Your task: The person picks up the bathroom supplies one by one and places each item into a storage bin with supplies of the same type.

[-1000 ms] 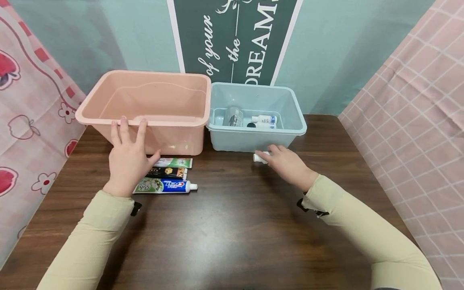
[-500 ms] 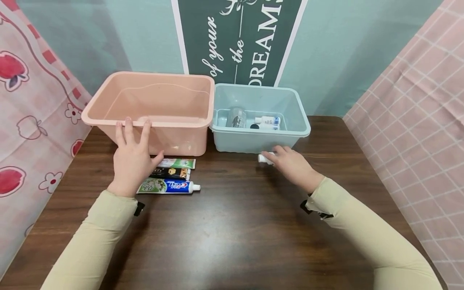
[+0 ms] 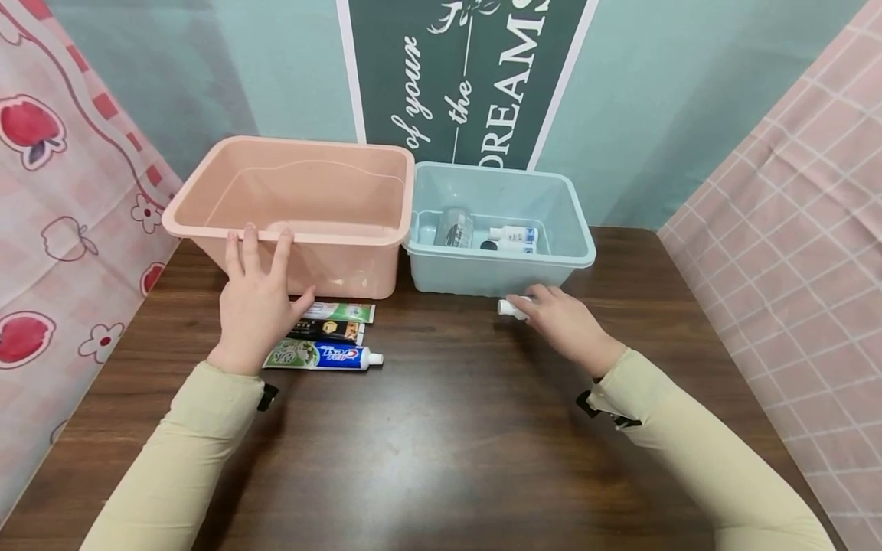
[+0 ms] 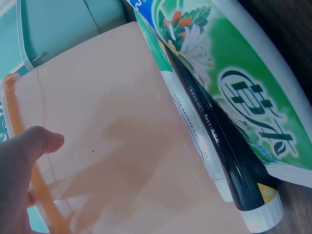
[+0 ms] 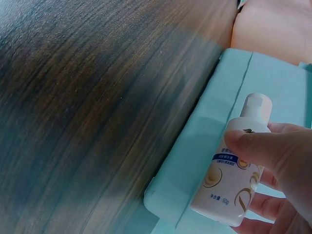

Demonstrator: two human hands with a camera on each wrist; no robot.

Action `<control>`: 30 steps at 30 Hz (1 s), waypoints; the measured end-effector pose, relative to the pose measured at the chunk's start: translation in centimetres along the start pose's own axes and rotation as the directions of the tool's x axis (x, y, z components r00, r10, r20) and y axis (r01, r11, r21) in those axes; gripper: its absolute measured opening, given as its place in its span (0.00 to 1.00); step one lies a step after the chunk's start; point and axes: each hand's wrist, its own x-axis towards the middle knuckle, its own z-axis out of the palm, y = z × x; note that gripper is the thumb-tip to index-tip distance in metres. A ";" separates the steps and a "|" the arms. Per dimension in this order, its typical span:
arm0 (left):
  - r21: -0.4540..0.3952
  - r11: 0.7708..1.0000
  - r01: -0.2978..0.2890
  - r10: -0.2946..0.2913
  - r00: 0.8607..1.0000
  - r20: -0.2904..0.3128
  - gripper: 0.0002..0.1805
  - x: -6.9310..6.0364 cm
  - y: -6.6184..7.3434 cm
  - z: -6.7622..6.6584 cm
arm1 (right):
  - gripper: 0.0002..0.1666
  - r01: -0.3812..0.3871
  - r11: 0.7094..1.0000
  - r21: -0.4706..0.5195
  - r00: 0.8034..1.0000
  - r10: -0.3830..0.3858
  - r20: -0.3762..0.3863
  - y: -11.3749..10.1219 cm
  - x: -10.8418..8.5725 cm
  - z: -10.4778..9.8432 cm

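Observation:
My right hand (image 3: 566, 325) pinches a small white bottle (image 5: 234, 168) between thumb and fingers, just in front of the blue bin (image 3: 475, 275). The bottle has a white cap, gold swirls and a dark blue label band. In the head view only its cap end (image 3: 510, 308) shows clearly. My left hand (image 3: 253, 317) rests on the front rim of the pink bin (image 3: 344, 268), its fingers fairly straight and the thumb spread to the side. By that hand lie three toothpaste tubes: a green-and-white one (image 3: 344, 312), a black one (image 3: 331, 330) and a blue-and-green one (image 3: 320, 356).
Inside the blue bin lie a clear grey container (image 3: 456, 228), a white bottle (image 3: 513, 234) and another with a black cap (image 3: 508, 246). The two bins stand side by side against the back cloth on a dark wooden table (image 3: 427, 428). Patterned pink cloths hang on both sides.
The whole head view has shifted slightly, with things appearing a little further right and lower. Both hands keep their places against the bins, and the bottle stays in the right hand.

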 end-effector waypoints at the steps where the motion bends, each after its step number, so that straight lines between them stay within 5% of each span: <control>1: 0.000 1.000 0.000 0.000 1.000 -0.001 0.46 0.0 0.0 0.0 | 0.27 0.001 1.000 0.000 1.000 -0.001 -0.008 0.0 -0.1 0.0; 30: -0.002 1.000 -0.001 0.001 1.000 -0.013 0.46 0.1 0.1 -0.2 | 0.29 0.001 1.000 -0.021 0.995 -0.003 -0.095 1.2 -0.3 -1.5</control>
